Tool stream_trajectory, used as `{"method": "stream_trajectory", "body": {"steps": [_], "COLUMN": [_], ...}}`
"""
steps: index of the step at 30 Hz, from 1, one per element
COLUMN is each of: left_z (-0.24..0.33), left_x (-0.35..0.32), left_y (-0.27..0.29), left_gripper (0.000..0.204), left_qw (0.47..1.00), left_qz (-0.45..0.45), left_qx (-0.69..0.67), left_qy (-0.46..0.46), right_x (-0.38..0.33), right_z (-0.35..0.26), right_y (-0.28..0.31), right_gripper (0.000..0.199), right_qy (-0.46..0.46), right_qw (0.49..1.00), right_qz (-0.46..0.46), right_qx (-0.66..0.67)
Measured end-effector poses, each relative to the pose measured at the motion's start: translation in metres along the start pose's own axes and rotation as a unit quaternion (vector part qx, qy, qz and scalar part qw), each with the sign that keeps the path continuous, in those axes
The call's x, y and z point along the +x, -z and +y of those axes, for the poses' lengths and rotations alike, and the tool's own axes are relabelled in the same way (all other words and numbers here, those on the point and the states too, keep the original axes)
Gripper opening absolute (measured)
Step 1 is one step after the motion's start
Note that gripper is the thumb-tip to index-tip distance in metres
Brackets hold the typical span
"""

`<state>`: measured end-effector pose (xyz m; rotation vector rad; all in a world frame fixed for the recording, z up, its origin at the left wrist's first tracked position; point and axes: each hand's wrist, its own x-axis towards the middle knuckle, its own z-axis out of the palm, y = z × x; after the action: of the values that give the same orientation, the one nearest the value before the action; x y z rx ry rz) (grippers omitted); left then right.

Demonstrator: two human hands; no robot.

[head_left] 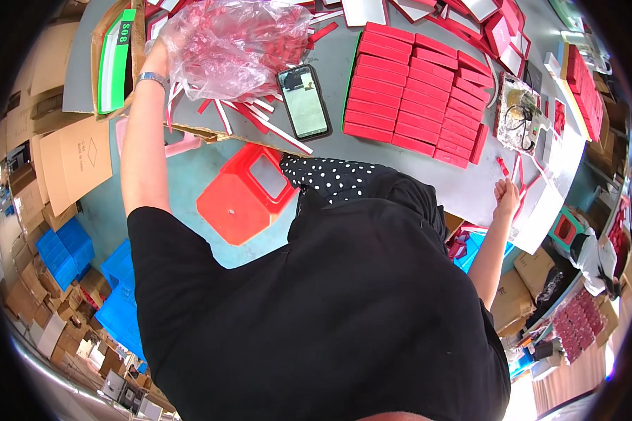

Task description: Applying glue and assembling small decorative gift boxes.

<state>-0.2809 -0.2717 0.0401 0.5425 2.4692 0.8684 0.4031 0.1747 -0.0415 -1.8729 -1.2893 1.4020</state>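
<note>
We grip the crinkled clear plastic bag of red pieces with our left hand; our right hand rests clenched, empty, on the grey bench.

Left hand grips clear plastic bag; right hand rests on table.

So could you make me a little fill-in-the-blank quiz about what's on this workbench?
1. The left hand grips a clear plastic ____ of red pieces.
2. The phone lies with its screen facing ____.
3. The stacked flat boxes are ____ in colour.
4. The stool under the table is ____.

Missing words: bag; up; red; orange-red
</note>
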Motion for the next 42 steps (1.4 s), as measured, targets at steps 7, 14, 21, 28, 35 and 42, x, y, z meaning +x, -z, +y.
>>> {"method": "stream_trajectory", "body": {"steps": [7,14,21,28,35,42], "left_z": [-0.05,-0.045,-0.02,0.018,0.019,0.012], "left_x": [0.02,0.018,0.002,-0.019,-0.023,-0.016], "left_y": [0.027,0.021,0.017,0.021,0.021,0.031], "left_gripper": [0.045,0.04,0.033,0.034,0.036,0.035], "left_qw": [0.95,0.954,0.976,0.945,0.933,0.915], "left_qz": [0.122,0.2,0.188,0.307,0.356,0.399], "left_qx": [0.209,0.175,0.002,0.091,0.003,0.023], "left_qy": [-0.2,-0.137,-0.111,-0.072,-0.054,-0.06], "right_x": [0.001,-0.005,-0.004,-0.003,-0.002,-0.003], "right_z": [0.007,0.005,0.004,0.007,0.009,0.01], "right_y": [0.001,-0.004,-0.003,-0.005,-0.004,-0.004], "right_gripper": [0.02,0.022,0.023,0.022,0.024,0.022], "right_qy": [-0.013,-0.011,-0.015,-0.011,-0.009,-0.013], "right_qw": [1.0,1.0,1.0,1.0,1.0,1.0], "right_qz": [-0.005,-0.005,0.006,-0.008,-0.005,-0.002], "right_qx": [0.013,0.013,0.0,0.007,0.006,0.003]}}
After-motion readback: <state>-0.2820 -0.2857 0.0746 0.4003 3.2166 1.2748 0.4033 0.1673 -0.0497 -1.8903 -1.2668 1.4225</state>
